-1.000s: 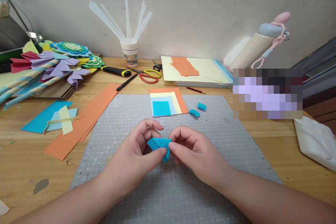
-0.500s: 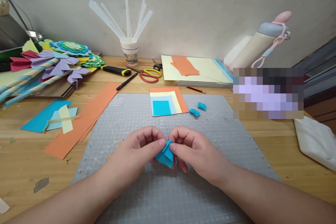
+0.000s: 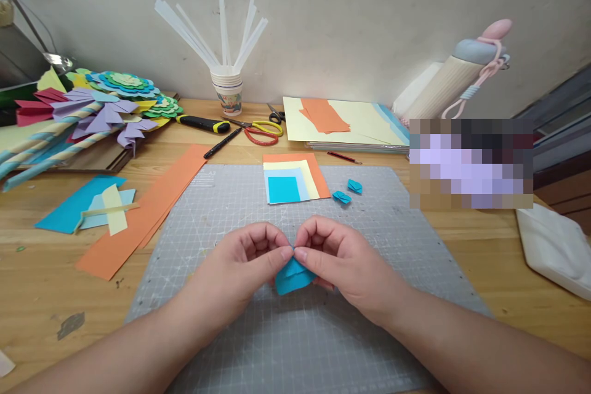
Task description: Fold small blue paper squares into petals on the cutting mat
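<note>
A small folded piece of blue paper [image 3: 293, 278] is held just above the grey cutting mat [image 3: 351, 345]. My left hand [image 3: 253, 258] pinches its upper left edge between thumb and fingers. From the other side, my right hand [image 3: 335, 258] pinches the upper right edge, the two thumb tips nearly meeting. Parts of the paper are hidden behind the fingers. Beyond my hands lies a stack of square papers [image 3: 319, 172] in orange, cream, light blue and blue. To its right are two small folded blue pieces [image 3: 342, 197].
Orange strips [image 3: 152, 209] and blue paper [image 3: 76, 206] lie at left, near paper flowers [image 3: 122, 83]. A paper cup [image 3: 228, 95] of white strips, a utility knife [image 3: 203, 124], scissors [image 3: 261, 132] and a sheet stack [image 3: 295, 126] stand behind. A tilted bottle [image 3: 446, 86] leans at right.
The blue paper has turned between my fingers and now shows a wider, flatter lower edge. My right hand has shifted slightly up and left, bringing the thumbs closer together.
</note>
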A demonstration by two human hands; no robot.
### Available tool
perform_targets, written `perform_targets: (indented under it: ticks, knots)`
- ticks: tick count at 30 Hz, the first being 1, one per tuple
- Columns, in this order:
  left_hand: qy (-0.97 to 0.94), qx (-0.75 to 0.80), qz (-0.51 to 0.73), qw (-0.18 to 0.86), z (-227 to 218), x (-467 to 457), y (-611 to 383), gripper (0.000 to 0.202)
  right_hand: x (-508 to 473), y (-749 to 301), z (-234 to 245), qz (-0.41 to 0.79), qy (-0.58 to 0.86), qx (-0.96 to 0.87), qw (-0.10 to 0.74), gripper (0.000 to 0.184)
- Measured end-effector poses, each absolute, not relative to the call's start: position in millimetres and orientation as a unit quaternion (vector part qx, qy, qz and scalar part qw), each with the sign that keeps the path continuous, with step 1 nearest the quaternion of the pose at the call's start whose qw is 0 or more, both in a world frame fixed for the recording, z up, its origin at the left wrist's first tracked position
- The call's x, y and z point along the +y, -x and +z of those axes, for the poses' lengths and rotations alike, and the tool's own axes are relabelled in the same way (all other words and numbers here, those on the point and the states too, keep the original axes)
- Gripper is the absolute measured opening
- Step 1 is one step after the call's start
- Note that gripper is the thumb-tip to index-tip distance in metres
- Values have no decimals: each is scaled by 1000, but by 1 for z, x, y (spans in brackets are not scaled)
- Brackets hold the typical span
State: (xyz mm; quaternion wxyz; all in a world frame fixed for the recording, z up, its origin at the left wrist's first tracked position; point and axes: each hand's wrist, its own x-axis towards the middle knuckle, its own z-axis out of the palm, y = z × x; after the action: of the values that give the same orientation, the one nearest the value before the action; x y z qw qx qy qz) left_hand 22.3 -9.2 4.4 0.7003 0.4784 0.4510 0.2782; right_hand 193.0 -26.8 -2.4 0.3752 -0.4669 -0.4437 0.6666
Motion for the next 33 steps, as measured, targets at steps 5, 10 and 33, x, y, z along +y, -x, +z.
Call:
perform_targets:
  ticks: [5, 10, 33]
  knots:
    - [-482, 461, 289, 686, 3, -8, -21, 22, -26, -193, -3, 680, 473, -432, 356, 17]
    - [-472, 465, 288, 691, -1, -7, -18, 19, -26, -195, -4, 678, 487, -417, 360, 18]
    - [-481, 487, 298, 665, 0, -7, -21, 17, -26, -194, -3, 670, 477, -462, 332, 16]
